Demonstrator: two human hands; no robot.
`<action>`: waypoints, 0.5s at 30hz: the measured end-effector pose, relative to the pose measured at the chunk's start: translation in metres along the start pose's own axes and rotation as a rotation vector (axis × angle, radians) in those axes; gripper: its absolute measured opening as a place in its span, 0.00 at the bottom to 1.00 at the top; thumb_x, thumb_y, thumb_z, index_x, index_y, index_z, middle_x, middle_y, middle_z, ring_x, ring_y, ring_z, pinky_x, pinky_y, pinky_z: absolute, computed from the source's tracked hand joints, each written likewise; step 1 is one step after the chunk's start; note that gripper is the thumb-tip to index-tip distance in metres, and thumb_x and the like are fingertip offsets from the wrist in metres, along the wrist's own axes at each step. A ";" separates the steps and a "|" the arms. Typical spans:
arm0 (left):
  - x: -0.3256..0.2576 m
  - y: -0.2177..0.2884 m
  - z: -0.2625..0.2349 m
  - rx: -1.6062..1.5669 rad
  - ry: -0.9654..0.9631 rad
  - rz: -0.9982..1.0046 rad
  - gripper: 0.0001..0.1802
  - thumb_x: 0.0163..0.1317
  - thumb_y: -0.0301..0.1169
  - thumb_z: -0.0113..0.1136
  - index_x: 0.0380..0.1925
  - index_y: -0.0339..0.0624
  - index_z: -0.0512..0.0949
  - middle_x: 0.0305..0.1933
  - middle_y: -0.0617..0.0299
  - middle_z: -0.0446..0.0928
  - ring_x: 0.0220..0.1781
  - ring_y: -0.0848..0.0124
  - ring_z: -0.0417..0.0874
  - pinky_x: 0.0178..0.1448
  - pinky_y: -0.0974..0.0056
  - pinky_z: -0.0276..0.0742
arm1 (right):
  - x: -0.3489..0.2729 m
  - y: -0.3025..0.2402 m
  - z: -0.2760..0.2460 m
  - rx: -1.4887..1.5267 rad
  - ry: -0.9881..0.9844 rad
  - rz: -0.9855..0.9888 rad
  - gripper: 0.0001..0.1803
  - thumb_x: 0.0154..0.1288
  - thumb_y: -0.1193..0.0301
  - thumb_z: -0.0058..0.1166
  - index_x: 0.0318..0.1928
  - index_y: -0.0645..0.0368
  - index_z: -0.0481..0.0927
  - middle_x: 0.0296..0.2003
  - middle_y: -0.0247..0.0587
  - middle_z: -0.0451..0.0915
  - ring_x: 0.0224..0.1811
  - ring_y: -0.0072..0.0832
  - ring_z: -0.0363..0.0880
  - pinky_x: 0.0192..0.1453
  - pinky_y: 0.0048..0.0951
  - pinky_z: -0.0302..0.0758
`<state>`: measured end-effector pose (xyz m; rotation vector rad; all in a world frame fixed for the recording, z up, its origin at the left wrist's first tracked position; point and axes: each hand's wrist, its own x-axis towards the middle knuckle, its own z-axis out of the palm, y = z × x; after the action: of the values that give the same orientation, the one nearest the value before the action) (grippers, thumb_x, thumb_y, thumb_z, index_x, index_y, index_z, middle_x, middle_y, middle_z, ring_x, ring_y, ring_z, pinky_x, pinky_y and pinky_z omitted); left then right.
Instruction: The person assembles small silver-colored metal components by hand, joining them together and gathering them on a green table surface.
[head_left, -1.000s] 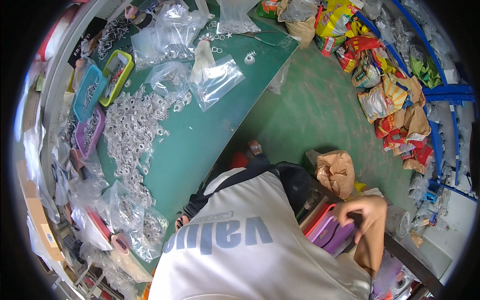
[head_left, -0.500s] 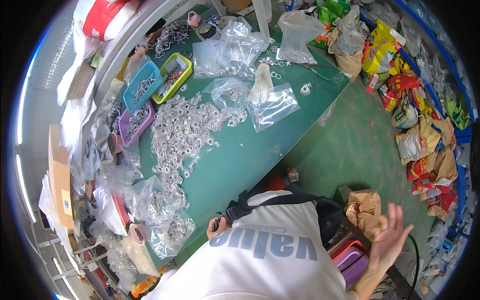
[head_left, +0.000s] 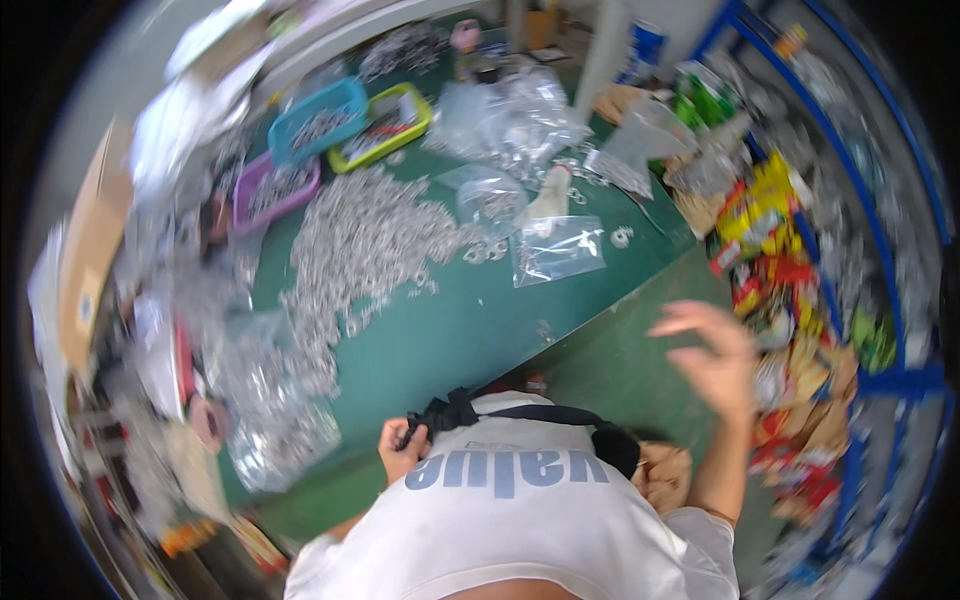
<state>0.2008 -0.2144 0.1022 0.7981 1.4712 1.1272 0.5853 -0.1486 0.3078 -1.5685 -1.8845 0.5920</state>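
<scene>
gripping a black strap [head_left: 455, 411] at the chest, the left hand [head_left: 402, 450] has its grip clenched around it, near the green worktop [head_left: 450, 330] edge. right hand [head_left: 712, 352] is up over the floor, grip released, fingers spread, blurry. pile of silver rings [head_left: 355, 245] sits mid-worktop.

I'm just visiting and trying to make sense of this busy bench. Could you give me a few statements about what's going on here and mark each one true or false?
1. The left hand is at a black strap against the person's chest. True.
2. The right hand holds a clear bag. False: it is raised in the air, fingers spread, holding nothing.
3. A heap of small silvery metal parts lies on the green table. True.
4. The three small trays are all blue. False: one is blue, one yellow, one purple.
5. A clear plastic bag lies on the table near its right edge. True.
</scene>
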 end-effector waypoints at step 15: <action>-0.064 -0.024 -0.008 -0.243 0.315 0.010 0.13 0.53 0.13 0.57 0.33 0.39 0.66 0.25 0.66 0.68 0.21 0.82 0.65 0.22 0.76 0.61 | -0.121 0.178 0.163 -0.152 -0.873 0.421 0.18 0.52 0.75 0.53 0.46 0.61 0.74 0.41 0.55 0.76 0.38 0.50 0.76 0.42 0.40 0.75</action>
<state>0.2081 -0.2831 0.1015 0.4743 1.5461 1.4571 0.6109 -0.2249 0.0507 -2.0235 -2.2184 1.5472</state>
